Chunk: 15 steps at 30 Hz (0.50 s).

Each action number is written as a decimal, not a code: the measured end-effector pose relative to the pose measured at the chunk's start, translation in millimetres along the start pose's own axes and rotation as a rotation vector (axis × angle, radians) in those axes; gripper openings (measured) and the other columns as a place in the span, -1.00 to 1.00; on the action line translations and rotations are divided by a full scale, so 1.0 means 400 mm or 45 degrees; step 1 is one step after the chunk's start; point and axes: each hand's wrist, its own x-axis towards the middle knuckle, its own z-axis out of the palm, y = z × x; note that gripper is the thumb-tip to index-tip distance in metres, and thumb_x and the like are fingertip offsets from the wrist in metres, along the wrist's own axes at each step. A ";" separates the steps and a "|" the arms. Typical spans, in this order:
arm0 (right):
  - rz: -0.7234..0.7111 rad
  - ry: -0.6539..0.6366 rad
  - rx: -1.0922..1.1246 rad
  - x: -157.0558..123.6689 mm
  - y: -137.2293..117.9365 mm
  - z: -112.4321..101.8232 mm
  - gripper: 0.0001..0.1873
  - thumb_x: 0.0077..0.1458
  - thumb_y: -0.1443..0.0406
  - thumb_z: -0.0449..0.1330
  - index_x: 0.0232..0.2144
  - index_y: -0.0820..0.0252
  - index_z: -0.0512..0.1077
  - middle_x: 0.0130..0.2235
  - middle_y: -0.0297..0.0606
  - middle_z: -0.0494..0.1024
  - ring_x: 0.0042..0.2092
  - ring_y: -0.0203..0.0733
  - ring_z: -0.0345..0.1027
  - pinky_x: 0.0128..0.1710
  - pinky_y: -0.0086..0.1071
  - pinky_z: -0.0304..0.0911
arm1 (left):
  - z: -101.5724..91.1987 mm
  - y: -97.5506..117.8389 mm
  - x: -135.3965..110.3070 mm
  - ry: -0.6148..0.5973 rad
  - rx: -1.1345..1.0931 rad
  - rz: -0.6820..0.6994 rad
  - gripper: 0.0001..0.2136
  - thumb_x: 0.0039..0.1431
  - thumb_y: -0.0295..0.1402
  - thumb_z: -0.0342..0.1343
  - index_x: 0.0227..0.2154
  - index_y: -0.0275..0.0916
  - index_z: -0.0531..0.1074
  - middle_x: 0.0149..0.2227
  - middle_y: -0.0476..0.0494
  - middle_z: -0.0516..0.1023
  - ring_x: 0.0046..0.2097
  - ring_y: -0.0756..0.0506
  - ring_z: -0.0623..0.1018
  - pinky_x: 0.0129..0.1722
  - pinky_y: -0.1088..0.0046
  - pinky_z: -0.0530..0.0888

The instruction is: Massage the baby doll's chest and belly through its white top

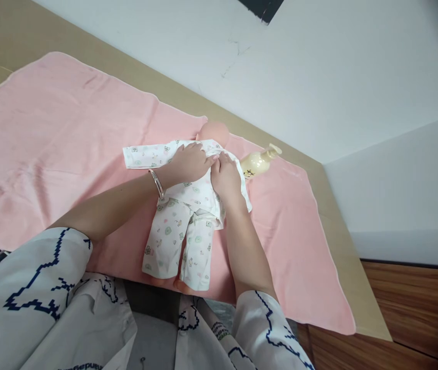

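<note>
A baby doll [214,132] lies on its back on a pink blanket [296,241], its head pointing away from me. It wears a white printed top [191,192] and matching trousers [167,239]; its feet show just below the cuffs. Across the chest of the top lies my left hand [190,163], palm down, fingers spread, a silver bangle [157,184] at the wrist. My right hand [226,174] rests beside it on the top's other side, fingers slightly bent against the cloth. The two hands meet near the collar and cover much of the front. One sleeve [147,155] stretches out flat to the left.
A pale yellow pump bottle [259,162] lies tilted on the blanket beside the doll's shoulder. Under the blanket is a tan tabletop [338,267], its far edge against a white wall [242,67]. Brown wooden flooring [415,303] shows at lower right.
</note>
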 end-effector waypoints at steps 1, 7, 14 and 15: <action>-0.003 0.009 -0.046 -0.002 -0.007 -0.001 -0.48 0.40 0.21 -0.21 0.01 0.34 0.47 0.23 0.17 0.46 0.33 0.15 0.26 0.37 0.13 0.01 | 0.005 -0.007 0.005 -0.010 0.038 -0.023 -0.45 0.48 -0.14 -0.31 -0.07 -0.41 0.53 0.12 -0.47 0.49 0.22 -0.33 0.41 0.20 0.01 0.34; -0.009 0.077 -0.219 -0.009 -0.031 -0.014 -0.50 0.39 0.23 -0.19 -0.18 0.34 0.51 -0.08 0.13 0.63 0.04 0.14 0.48 0.24 0.04 0.17 | 0.015 -0.021 0.016 -0.015 0.108 -0.084 -0.49 0.47 -0.14 -0.24 0.07 -0.46 0.45 0.25 -0.49 0.39 0.31 -0.32 0.34 0.31 0.04 0.26; 0.018 0.193 -0.190 -0.010 -0.027 -0.007 -0.53 0.37 0.18 -0.14 -0.29 0.28 0.51 -0.23 0.09 0.63 -0.10 0.11 0.49 0.07 -0.03 0.27 | 0.015 -0.020 0.013 0.008 0.120 -0.072 -0.49 0.47 -0.15 -0.25 0.07 -0.46 0.45 0.23 -0.48 0.40 0.30 -0.31 0.35 0.30 0.06 0.27; 0.026 0.203 -0.189 -0.010 -0.027 -0.007 -0.53 0.36 0.17 -0.13 -0.29 0.28 0.51 -0.24 0.09 0.63 -0.11 0.10 0.49 0.05 -0.04 0.28 | 0.015 -0.021 0.014 0.006 0.122 -0.068 -0.49 0.47 -0.15 -0.25 0.07 -0.46 0.44 0.24 -0.49 0.40 0.30 -0.31 0.35 0.30 0.07 0.26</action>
